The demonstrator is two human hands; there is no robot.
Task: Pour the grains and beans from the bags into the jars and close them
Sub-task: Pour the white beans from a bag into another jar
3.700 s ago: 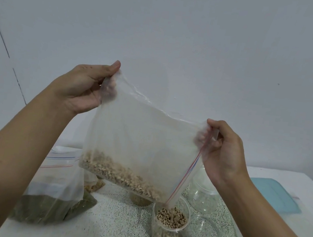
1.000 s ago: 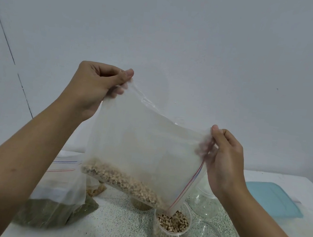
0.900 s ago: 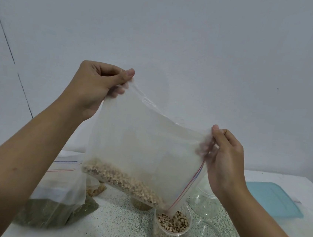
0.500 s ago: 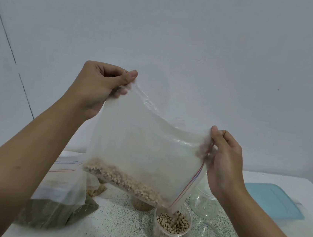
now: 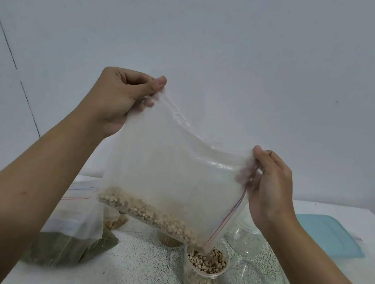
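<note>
Above the speckled worktop (image 5: 146, 264) hangs the clear zip bag (image 5: 173, 175): limp, slick film, probably light but bottom-heavy, best held by its corners. The left hand (image 5: 117, 97) pinches the raised corner and the right hand (image 5: 269, 189) the zip edge, fingers clamped on film. The bag's low mouth meets the rigid round jar (image 5: 202, 282), nearly full of small hard beans (image 5: 207, 262).

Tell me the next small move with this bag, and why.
Probably raise the left hand a little: beans lie along the lower edge of the bag, whose open corner sits over the jar. Go gently; the jar looks nearly full.
</note>
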